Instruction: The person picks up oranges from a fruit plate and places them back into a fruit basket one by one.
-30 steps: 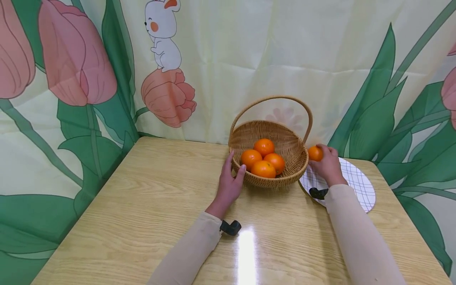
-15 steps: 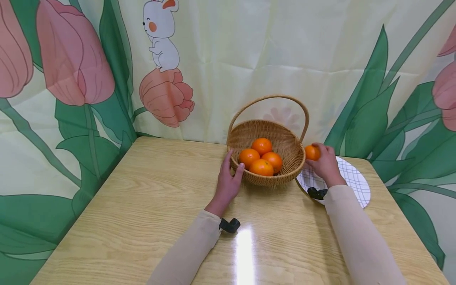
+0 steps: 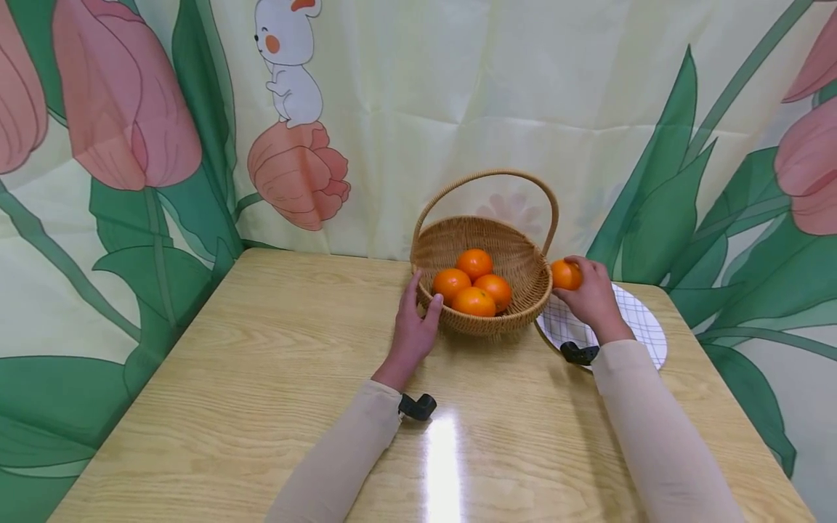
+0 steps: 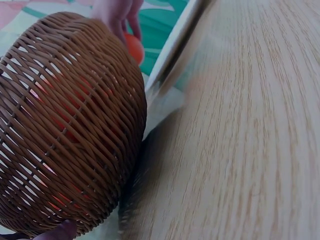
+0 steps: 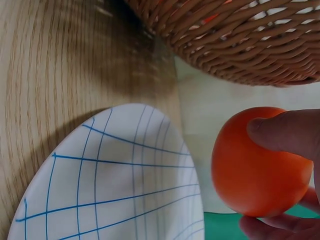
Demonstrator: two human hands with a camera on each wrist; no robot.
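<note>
A brown wicker basket [image 3: 484, 325] with an arched handle stands near the back of the table, several oranges [image 3: 474, 301] inside it. My left hand [image 3: 413, 330] touches the basket's left side, thumb and fingers spread and nearly straight by the rim. At the lower edge of the left wrist view, a fingertip [image 4: 62, 231] lies against the weave. Just outside the basket's right rim, my right hand [image 3: 593, 296] grips another orange [image 5: 260, 170], the thumb across its upper side and fingers below. Below that hand is a white plate [image 5: 115, 180] with blue grid lines.
The wooden table [image 3: 314, 363] spreads in front and to the left, ending at a printed curtain [image 3: 392, 145] close behind the basket. My right wrist and sleeve hide part of the plate.
The whole head view has shifted slightly, so the scene sits further left. Both hands keep nearly the same places beside the basket, and the right hand still holds its orange.
</note>
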